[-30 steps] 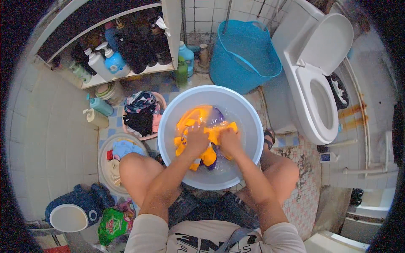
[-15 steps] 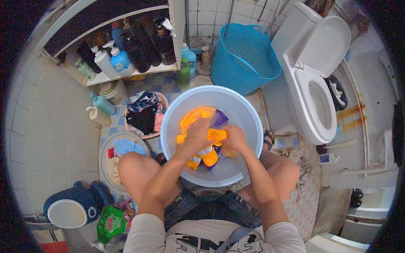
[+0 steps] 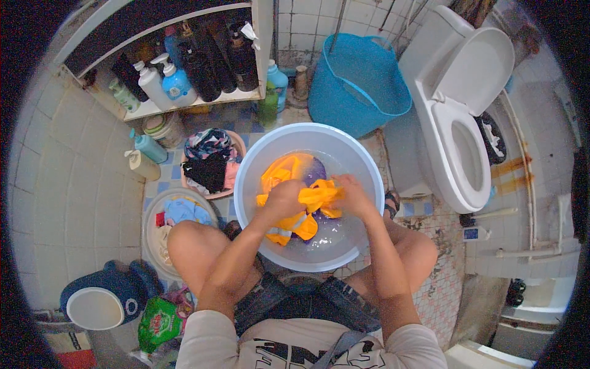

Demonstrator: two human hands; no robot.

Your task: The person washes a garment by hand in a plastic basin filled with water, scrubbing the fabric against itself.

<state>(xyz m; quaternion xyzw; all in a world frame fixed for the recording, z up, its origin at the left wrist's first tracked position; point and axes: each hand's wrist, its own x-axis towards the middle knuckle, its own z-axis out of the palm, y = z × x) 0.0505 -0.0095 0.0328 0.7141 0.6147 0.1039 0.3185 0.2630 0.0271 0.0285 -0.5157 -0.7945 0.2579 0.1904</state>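
A large pale-blue basin of water stands between my knees. In it lies a wet yellow-orange garment with purple and whitish parts, partly under the water. My left hand is closed in a fist around a bunched section of it, left of the basin's middle. From there a twisted length of the cloth runs across to my right hand, which grips its other end. That hand's fingertips point to the upper left, and its palm side is hidden.
Left of the basin are a pink tub of dark clothes and a grey basin with light clothes. A blue bucket stands behind, a white toilet at right. Bottles fill a shelf at the far left.
My right hand has moved slightly right and its fingers have lengthened out from a tighter fist. My left hand has turned into a fist, with more yellow cloth showing between the hands.
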